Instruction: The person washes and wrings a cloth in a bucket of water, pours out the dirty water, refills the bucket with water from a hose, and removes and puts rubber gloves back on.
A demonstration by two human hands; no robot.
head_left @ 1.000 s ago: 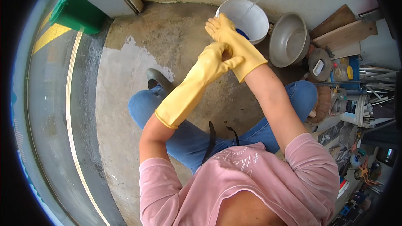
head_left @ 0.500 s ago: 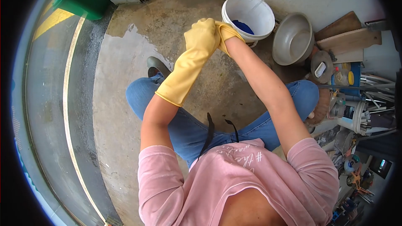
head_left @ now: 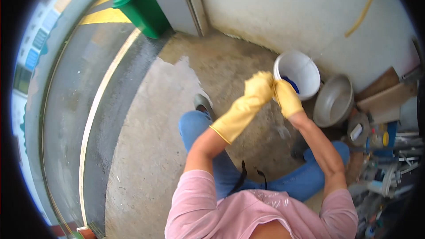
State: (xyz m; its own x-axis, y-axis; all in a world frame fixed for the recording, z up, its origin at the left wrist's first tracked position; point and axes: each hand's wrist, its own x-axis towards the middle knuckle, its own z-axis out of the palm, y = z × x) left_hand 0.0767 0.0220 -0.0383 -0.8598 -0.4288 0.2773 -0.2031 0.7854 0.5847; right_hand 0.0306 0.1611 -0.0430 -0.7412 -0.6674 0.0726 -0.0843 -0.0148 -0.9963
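The right glove (head_left: 290,102), yellow rubber, sits on the right hand (head_left: 288,96) and reaches only to about the wrist, so the forearm below it is bare. Its material bunches between the two hands, on the side towards the left one. The hands are together, raised in front of the body above the gap between the bent knees. With the blur at that spot, the left hand (head_left: 260,86) seems to be clenched on the bunched part of the right glove, while how the right fingers lie inside cannot be told. The left glove (head_left: 237,116), also yellow, covers the left hand and runs well up the forearm, its edge lying smooth below the elbow.

Just beyond the right hand stands a white bucket (head_left: 311,92) with something dark blue (head_left: 290,84) inside; in this view the right glove overlaps the near side of its rim. To the right of the bucket a grey metal basin (head_left: 331,102) leans on its side, and past it wooden boards (head_left: 381,101) rest near the wall (head_left: 283,13). A pale yellow hose (head_left: 364,9) hangs against that wall. Below the hands are blue jeans (head_left: 287,181) and one dark shoe (head_left: 203,102) on the partly wet concrete floor (head_left: 137,150). Well apart, at upper left, stands a green bin (head_left: 144,13).
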